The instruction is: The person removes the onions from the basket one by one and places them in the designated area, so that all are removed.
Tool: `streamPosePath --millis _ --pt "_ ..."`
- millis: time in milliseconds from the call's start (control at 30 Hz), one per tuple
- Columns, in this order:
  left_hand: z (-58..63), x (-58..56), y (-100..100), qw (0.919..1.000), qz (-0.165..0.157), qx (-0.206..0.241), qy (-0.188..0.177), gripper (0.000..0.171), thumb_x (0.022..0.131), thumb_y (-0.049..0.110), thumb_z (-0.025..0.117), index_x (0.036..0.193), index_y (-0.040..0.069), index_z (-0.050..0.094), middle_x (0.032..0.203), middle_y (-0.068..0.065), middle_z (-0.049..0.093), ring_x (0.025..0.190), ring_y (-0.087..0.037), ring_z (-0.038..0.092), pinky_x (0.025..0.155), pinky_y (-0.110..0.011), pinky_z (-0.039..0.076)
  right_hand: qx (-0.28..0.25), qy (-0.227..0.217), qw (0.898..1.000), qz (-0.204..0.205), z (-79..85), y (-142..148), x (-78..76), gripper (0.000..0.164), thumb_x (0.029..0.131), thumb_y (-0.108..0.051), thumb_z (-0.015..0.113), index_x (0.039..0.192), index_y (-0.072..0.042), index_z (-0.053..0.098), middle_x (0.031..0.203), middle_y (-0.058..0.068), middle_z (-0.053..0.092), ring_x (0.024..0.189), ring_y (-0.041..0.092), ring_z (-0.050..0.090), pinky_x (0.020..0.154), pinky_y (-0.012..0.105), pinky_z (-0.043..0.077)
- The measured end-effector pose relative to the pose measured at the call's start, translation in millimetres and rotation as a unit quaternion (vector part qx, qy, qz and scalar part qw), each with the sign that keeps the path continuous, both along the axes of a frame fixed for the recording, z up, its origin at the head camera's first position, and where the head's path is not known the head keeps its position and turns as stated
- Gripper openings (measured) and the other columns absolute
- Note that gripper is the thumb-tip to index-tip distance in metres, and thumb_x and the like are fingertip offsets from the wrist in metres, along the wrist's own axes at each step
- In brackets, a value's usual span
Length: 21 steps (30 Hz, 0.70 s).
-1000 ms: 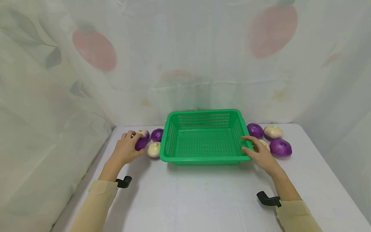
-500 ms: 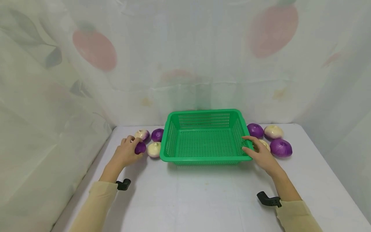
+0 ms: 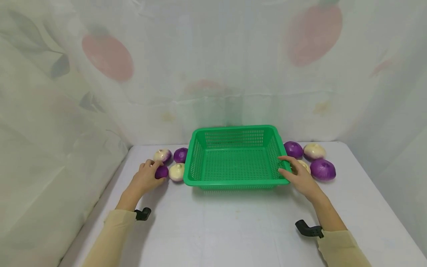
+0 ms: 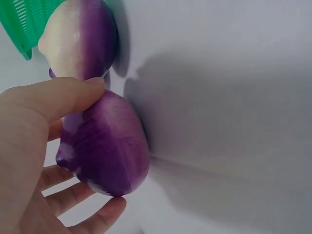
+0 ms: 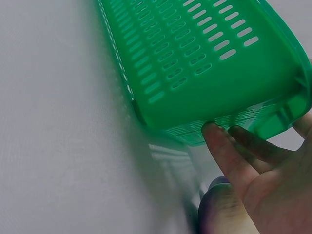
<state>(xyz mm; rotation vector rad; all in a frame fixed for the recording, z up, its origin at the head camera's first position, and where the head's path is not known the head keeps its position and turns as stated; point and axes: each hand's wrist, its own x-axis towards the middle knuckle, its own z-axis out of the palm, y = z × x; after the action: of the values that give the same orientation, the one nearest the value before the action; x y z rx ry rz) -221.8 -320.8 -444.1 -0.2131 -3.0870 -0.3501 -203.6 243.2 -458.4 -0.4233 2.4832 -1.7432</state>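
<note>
In the head view my left hand (image 3: 145, 178) grips a small purple onion (image 3: 161, 171) left of the green basket (image 3: 233, 184). Seen from the left wrist, the thumb lies along one side of that onion (image 4: 109, 146), with fingers bent under the other; a cream-and-purple onion (image 4: 80, 39) is just beyond the thumb. My right hand (image 3: 301, 181) holds the basket's right rim, thumb and a fingertip over its edge. From the right wrist, other fingers (image 5: 229, 158) show against the outside of the basket's end wall (image 5: 195, 92).
Left of the basket lie a cream-and-purple onion (image 3: 162, 155), a purple onion (image 3: 180, 155) and a cream onion (image 3: 176, 172). To its right are purple onions (image 3: 323, 170), a cream one (image 3: 314, 151) and another partly behind my right hand. A curtain (image 3: 233, 66) hangs behind the white table (image 3: 233, 230).
My left hand has drawn back slightly toward me with the purple onion, uncovering more of the cream-and-purple onion behind it. My right hand and the basket have stayed in place.
</note>
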Motion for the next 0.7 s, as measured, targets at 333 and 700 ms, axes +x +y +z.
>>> streamPosePath --millis 333,700 --pt "-0.4 2.4 -2.4 0.9998 0.012 0.006 -0.017 0.063 0.092 0.037 0.073 0.144 0.01 0.048 0.137 -0.031 0.04 0.123 -0.053 0.039 0.084 -0.07 0.047 0.021 -0.009 1.0 -0.008 5.1 0.7 2.3 0.057 0.105 -0.034 0.058 0.155 -0.013 0.04 0.156 0.023 0.037 0.132 0.041 0.048 0.093 0.028 0.047" --pt "3.9 7.6 0.4 0.9999 0.01 0.013 0.004 0.06 0.096 0.039 0.066 0.142 0.004 0.049 0.138 -0.033 0.043 0.125 -0.054 0.04 0.089 -0.072 0.043 0.068 0.011 0.998 -0.004 12.3 6.4 7.3 0.063 0.105 -0.039 0.056 0.158 -0.012 0.035 0.155 0.024 0.037 0.134 0.048 0.044 0.106 0.066 0.036"
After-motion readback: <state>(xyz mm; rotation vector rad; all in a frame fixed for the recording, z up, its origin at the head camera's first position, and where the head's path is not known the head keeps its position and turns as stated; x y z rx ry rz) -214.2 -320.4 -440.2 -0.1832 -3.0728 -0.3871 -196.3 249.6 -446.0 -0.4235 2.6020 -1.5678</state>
